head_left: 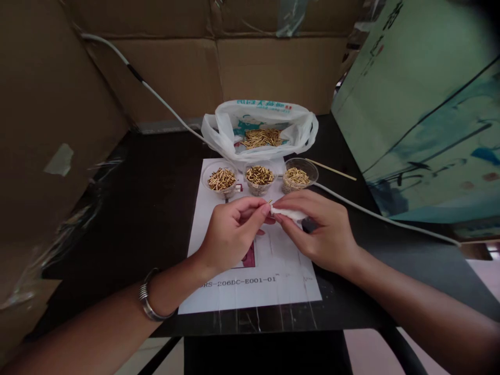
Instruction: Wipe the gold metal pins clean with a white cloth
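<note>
Between the thumb and forefinger of my left hand (234, 229) is a small brass pin (269, 202), only its tip showing. My right hand (322, 229) pinches a white wad of tissue or cloth (289, 213), its end touching the left fingertips. Just beyond the hands stand a left clear cup (222, 179), a middle clear cup (260, 177) and a right clear cup (297, 176), each holding many brass pins. Under the hands lies a printed white sheet (250, 297), taped to the table.
Behind the cups an open white plastic bag (219, 133) holds more brass pins. A thin wooden stick (336, 171) and a white cable (375, 213) lie on the dark table (156, 192). Cardboard (167, 73) walls the back and left; a green painted panel (422, 130) stands right.
</note>
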Demonstrator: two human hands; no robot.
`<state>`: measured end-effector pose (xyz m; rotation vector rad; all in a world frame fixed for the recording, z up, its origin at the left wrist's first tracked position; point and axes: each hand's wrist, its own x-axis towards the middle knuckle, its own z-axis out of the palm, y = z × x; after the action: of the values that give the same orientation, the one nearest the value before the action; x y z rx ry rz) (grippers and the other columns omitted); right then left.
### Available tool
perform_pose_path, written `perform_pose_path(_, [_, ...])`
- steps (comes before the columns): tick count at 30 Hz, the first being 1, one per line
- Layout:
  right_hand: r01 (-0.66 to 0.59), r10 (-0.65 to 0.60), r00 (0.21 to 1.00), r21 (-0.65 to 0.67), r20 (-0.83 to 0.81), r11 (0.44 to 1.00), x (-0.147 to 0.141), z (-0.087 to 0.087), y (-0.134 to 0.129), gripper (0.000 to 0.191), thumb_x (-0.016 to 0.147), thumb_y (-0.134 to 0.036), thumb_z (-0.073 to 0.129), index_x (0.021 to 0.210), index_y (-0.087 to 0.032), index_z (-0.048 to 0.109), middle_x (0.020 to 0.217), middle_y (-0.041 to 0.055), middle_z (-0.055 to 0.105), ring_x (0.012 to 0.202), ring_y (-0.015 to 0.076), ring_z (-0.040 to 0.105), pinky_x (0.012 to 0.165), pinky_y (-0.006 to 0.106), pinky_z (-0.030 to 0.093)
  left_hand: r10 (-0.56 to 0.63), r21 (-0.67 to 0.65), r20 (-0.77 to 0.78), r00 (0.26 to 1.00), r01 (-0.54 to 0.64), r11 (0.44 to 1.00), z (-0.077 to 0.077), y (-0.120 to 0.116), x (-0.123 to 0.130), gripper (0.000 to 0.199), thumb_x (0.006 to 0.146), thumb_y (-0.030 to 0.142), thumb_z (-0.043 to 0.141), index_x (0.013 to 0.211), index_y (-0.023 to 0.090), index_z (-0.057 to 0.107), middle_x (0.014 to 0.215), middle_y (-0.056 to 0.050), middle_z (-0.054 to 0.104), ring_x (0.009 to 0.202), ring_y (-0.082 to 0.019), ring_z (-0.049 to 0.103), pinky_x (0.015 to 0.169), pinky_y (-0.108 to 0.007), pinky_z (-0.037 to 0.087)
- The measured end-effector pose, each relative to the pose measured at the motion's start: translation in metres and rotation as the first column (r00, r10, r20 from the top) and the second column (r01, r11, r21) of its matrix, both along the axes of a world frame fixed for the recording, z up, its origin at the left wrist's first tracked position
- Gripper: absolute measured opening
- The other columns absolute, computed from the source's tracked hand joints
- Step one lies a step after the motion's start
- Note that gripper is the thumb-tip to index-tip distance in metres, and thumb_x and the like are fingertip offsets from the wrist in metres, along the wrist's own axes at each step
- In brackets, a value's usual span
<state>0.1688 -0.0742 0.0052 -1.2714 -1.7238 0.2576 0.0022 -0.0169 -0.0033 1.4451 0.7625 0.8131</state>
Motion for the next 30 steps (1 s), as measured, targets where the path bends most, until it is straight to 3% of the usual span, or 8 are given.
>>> perform_pose_path(7, [-0.084,0.077,0.979,0.027,0.19,0.996,0.009,-0.007,0.007,0.021,0.088,-0.013,0.052,0.106,-0.017,0.062,0.103,0.0064,0.065,0.095,0.0164,0.061,0.086,0.031,0.05,0.03,-0.02,0.009,1.0,-0.03,0.999,-0.002,0.004,0.003,0.02,0.084,0.033,0.064,0.095,0.016,0.066,0.083,-0.005,0.072,0.076,-0.017,0.071,0.059,-0.02,0.06])
perform_pose_path(12, [-0.072,0.083,0.913,-0.043,0.4,0.997,0.012,-0.003,0.008,0.02,0.091,-0.015,0.044,0.1,-0.014,0.062,0.1,0.0103,0.062,0.089,0.0191,0.059,0.079,0.032,0.05,0.019,-0.009,-0.014,1.0,-0.019,1.0,-0.004,0.005,0.004,0.019,0.084,0.033,0.063,0.094,0.017,0.065,0.079,-0.004,0.071,0.075,-0.017,0.071,0.058,-0.021,0.06])
perform_pose_path(18, [-0.078,0.085,0.855,-0.034,0.511,0.996,0.013,0.005,0.008,0.022,0.091,-0.014,0.038,0.093,-0.013,0.06,0.088,0.011,0.057,0.079,0.0195,0.052,0.07,0.032,0.046,0.006,0.248,-0.145,0.989,0.031,0.968,-0.001,0.006,-0.001,0.014,0.087,0.029,0.059,0.092,0.016,0.064,0.082,-0.005,0.072,0.075,-0.017,0.07,0.062,-0.022,0.058])
perform_pose_path(22, [-0.126,0.156,0.888,-0.097,0.433,0.987,0.014,0.005,0.007,0.021,0.092,-0.014,0.038,0.093,-0.013,0.058,0.087,0.0098,0.054,0.079,0.0188,0.051,0.07,0.032,0.044,-0.003,0.338,-0.197,0.98,0.071,0.939,0.0,0.007,-0.002,0.013,0.088,0.027,0.058,0.093,0.017,0.064,0.083,-0.004,0.073,0.073,-0.015,0.07,0.061,-0.022,0.057])
perform_pose_path(30, [-0.209,0.228,0.97,-0.203,0.078,0.957,0.012,0.004,0.002,0.018,0.094,-0.019,0.043,0.088,-0.015,0.059,0.08,0.0035,0.053,0.074,0.0138,0.05,0.068,0.027,0.04,-0.016,0.421,-0.236,0.972,0.117,0.9,0.006,0.007,-0.002,0.01,0.088,0.025,0.058,0.088,0.017,0.065,0.078,-0.002,0.071,0.066,-0.011,0.066,0.056,-0.018,0.05])
